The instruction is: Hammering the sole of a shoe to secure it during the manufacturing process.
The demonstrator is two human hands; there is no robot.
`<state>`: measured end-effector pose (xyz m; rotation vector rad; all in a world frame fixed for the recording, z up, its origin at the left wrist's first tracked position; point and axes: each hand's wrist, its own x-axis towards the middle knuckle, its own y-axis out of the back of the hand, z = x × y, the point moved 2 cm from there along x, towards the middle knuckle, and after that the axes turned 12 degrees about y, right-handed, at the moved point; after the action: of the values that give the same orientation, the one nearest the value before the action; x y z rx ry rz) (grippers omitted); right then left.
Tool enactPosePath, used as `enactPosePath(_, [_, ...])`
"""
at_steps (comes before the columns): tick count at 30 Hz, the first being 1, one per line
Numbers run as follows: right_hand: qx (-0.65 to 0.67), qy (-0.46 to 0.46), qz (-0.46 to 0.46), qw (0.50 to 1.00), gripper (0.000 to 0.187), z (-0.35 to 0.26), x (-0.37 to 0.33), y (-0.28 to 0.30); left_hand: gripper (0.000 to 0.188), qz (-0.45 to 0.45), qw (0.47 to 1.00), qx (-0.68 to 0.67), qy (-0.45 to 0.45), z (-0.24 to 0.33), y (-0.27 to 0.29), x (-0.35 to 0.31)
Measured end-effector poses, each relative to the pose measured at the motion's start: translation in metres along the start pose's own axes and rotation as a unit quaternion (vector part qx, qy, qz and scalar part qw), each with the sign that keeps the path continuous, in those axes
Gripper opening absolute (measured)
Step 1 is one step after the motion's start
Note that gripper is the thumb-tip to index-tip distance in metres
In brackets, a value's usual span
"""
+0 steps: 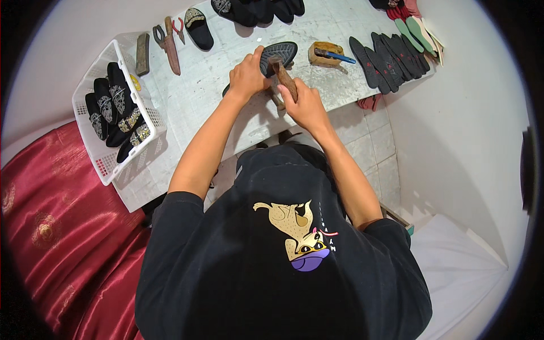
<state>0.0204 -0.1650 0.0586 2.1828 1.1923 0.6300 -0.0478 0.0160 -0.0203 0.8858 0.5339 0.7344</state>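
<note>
My left hand (249, 75) is closed round the side of a black slipper (286, 52). The slipper is turned over, so its ridged sole faces up. In my right hand (307, 109) is a hammer (288, 84), gripped by its brown wooden handle. The hammer's head is over the sole; whether it touches the rubber I cannot tell. Below the slipper, partly hidden by my hands, a narrow brownish piece (276, 100) shows near the table's front edge.
The pale table (192, 107) carries a white basket (116, 48) of black slippers, scissors (158, 35), red-handled pliers (178, 29), a wooden box (326, 54) with a blue-handled tool (340, 56), dark soles (391, 56) and green insoles (416, 35). A lone slipper (199, 35) and several others lie far back.
</note>
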Motion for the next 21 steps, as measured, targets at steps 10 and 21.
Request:
enactPosePath(10, [0.012,0.012,0.060,0.998,0.036,-0.002,-0.003,-0.002,0.099,0.003,1.000,-0.008,0.001,0.002,-0.003,0.000])
enactPosePath(21, [-0.040,-0.024,-0.011,0.999,0.037,-0.004,-0.007,0.002,0.115,-0.071,0.993,-0.078,-0.062,-0.042,0.018,-0.019])
